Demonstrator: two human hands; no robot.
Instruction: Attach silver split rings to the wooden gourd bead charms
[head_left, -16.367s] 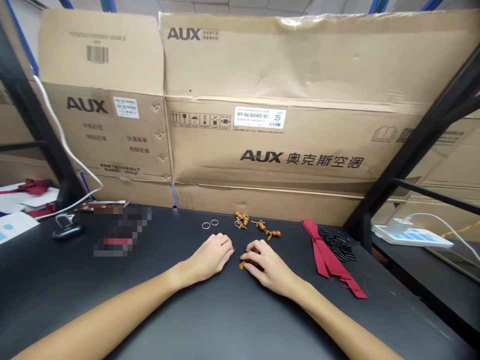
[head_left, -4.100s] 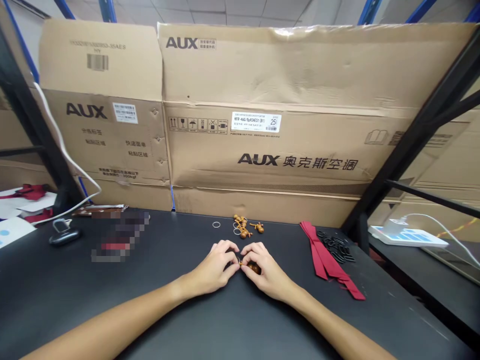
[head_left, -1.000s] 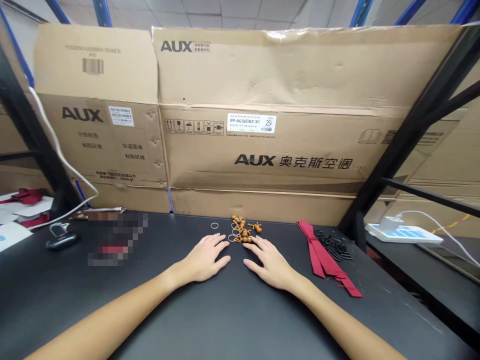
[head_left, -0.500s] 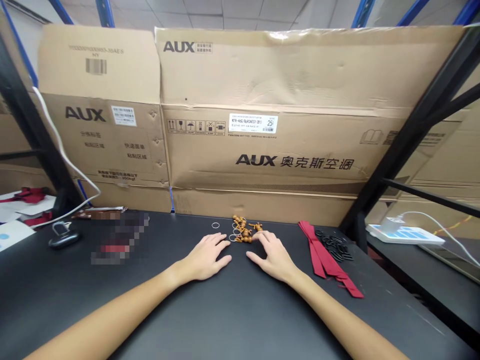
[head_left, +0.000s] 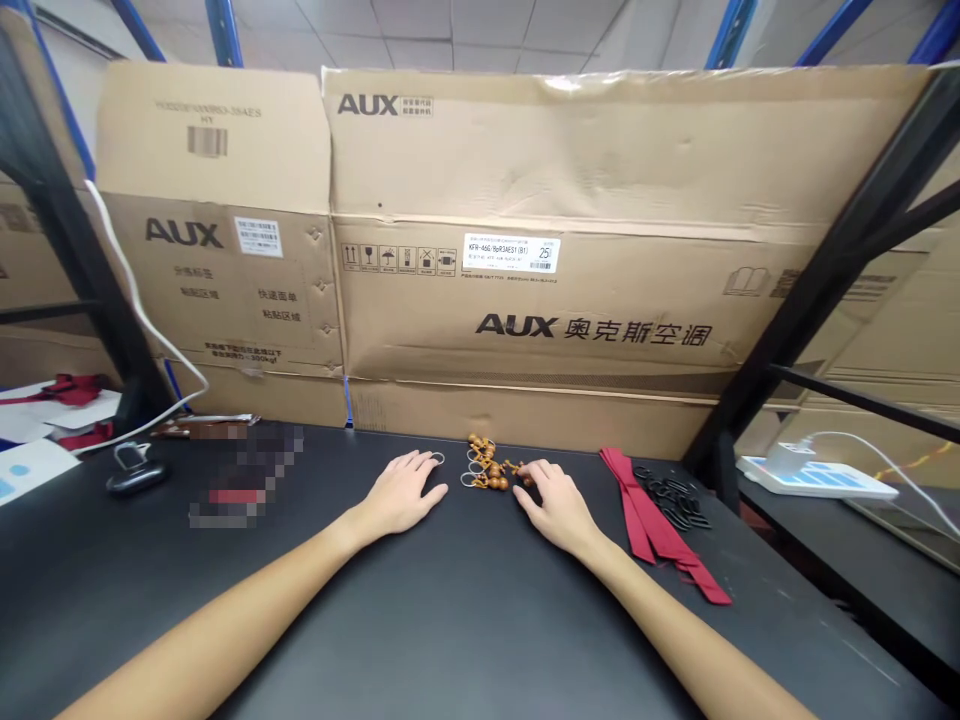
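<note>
A small heap of brown wooden gourd charms [head_left: 487,467] with metal rings lies at the back of the black table [head_left: 450,620]. My left hand [head_left: 401,492] lies flat and open, its fingertips at a loose metal ring [head_left: 436,458]. To the right of the heap, my right hand [head_left: 553,500] has curled fingers whose tips touch the rightmost gourd charm [head_left: 523,468]. I cannot tell whether it grips the charm.
Red ribbons [head_left: 652,515] and a pile of black cords [head_left: 675,492] lie to the right. Big AUX cardboard boxes [head_left: 570,250] wall off the back. A black object [head_left: 135,470] sits at the left, and a white power strip [head_left: 814,478] at the right.
Both hands have slid away from me toward the charms. The left fingertips reached the loose ring. The right fingers went from flat to curled on the rightmost gourd.
</note>
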